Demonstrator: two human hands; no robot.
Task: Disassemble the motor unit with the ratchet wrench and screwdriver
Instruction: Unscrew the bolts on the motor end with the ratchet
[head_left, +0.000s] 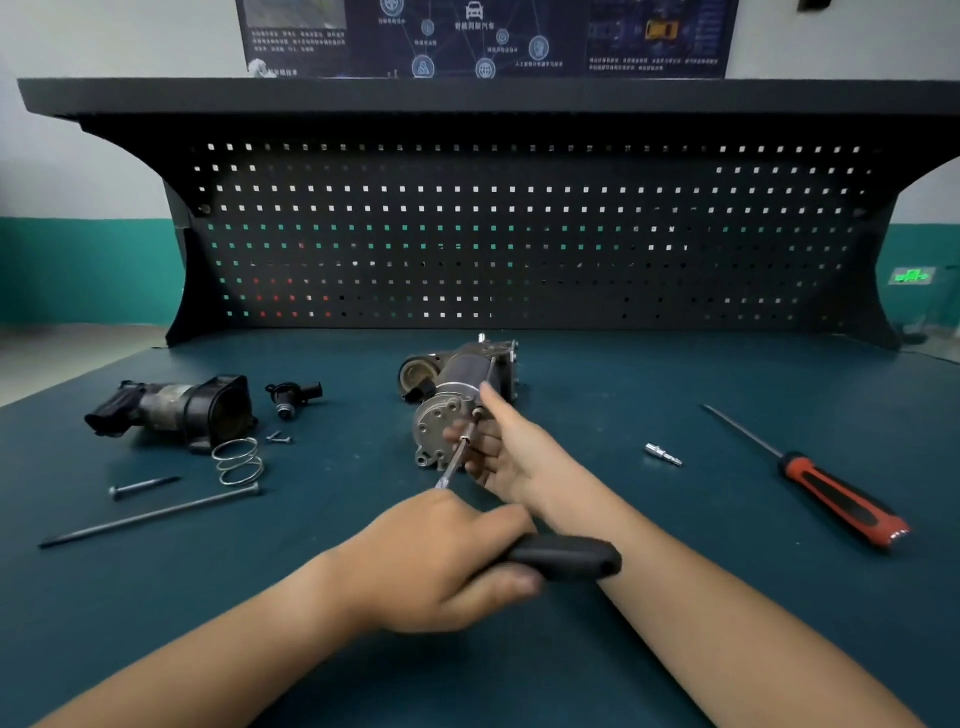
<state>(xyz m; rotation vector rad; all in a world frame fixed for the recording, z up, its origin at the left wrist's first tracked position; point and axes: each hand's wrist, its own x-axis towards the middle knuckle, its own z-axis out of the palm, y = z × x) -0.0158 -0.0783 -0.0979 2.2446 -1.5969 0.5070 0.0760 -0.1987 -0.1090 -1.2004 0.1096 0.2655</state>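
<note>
Head view, 1 camera.

The motor unit (457, 395) lies mid-desk (727, 395), just beyond my hands, with its end plate facing me. My left hand (441, 561) grips the black handle of the ratchet wrench (566, 558). The fingers (480, 449) of my right hand (506, 447) curl round the wrench shaft beside the socket, index finger straight along the housing.

Risks (judged):
- The unit is unclamped, so a hard pull may roll it.
- The long shaft may tilt and slip the socket off the bolt onto my right fingers.
- The handle lies against my right forearm, so there is little swing that way.

Room:
- Left: the spring (239, 462) and 2 long bolts (150, 514) lie near, and a wide sweep would scatter them.
- Right: the screwdriver (841, 499) is well apart, with open desk between.
- The near edge is not in view.
</note>
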